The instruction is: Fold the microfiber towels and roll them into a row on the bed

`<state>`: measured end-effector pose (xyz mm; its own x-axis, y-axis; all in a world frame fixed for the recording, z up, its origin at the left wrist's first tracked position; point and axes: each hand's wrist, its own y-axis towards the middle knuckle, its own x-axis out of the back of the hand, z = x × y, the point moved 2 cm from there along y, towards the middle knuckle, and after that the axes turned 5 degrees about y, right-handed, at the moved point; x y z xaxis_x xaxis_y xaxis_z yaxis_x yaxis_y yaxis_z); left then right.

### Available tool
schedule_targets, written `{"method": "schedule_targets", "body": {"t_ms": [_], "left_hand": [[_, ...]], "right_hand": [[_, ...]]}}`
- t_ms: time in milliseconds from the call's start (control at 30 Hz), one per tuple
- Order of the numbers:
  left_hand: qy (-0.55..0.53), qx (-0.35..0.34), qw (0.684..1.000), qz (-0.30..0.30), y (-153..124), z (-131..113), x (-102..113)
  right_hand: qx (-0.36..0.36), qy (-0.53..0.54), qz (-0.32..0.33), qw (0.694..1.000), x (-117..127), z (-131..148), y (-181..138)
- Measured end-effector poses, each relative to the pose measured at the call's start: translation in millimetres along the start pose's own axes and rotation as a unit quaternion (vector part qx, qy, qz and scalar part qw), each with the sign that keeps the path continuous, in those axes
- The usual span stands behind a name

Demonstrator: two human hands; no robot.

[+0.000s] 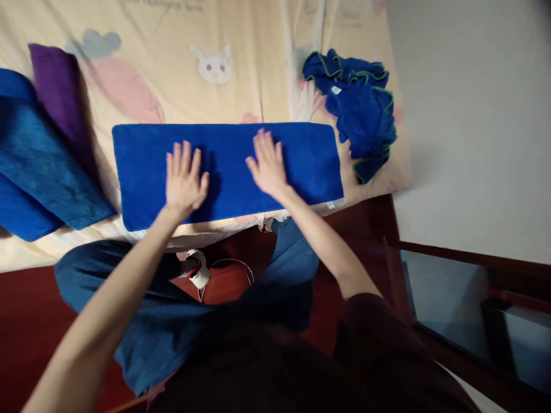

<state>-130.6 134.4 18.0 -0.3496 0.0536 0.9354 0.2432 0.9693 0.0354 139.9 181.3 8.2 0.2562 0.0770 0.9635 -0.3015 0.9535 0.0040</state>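
A blue towel [232, 172] lies as a long, smooth rectangle near the bed's front edge, its long side running left to right. My left hand [186, 178] is over its left half, palm down and fingers spread. Over the right half, my right hand [267, 162] is also palm down with fingers stretched out. Both hands appear to rest flat on the cloth, and neither holds anything. A small white tag [330, 205] shows at the towel's lower right edge.
Crumpled blue cloths [364, 112] with green edging lie at the right. Folded blue towels [51, 160] and a purple towel [60, 94] sit at the left. The bedsheet [258, 51] is cream with printed figures. A white wall [469, 120] stands on the right.
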Motion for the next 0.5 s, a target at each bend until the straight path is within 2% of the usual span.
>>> {"method": "schedule_targets", "body": {"t_ms": [67,100,133,200,267,333,433,500], "left_hand": [[-0.009,-0.013,1.000,0.017,-17,-35,-21],[-0.008,-0.011,1.000,0.018,-25,-46,-30],[-0.005,-0.007,1.000,0.017,-33,-52,-36],[0.005,0.003,1.000,0.012,-48,-48,-39],[0.016,0.026,1.000,0.003,-65,-27,-30],[0.034,0.074,0.997,-0.015,-86,4,-13],[0.065,0.154,0.985,-0.043,-123,46,8],[0.077,0.191,0.977,-0.051,-141,60,12]], "right_hand": [[0.033,0.043,0.034,0.998,-16,50,-22],[0.038,0.060,0.047,0.996,-22,66,-31],[0.038,0.078,0.057,0.995,-25,76,-37],[0.035,0.105,0.069,0.991,-24,76,-45],[0.028,0.116,0.071,0.990,-14,54,-51],[-0.008,0.110,0.060,0.992,0,14,-60],[-0.140,0.094,0.016,0.986,21,-64,-89],[-0.236,0.075,-0.004,0.969,33,-113,-115]]}}
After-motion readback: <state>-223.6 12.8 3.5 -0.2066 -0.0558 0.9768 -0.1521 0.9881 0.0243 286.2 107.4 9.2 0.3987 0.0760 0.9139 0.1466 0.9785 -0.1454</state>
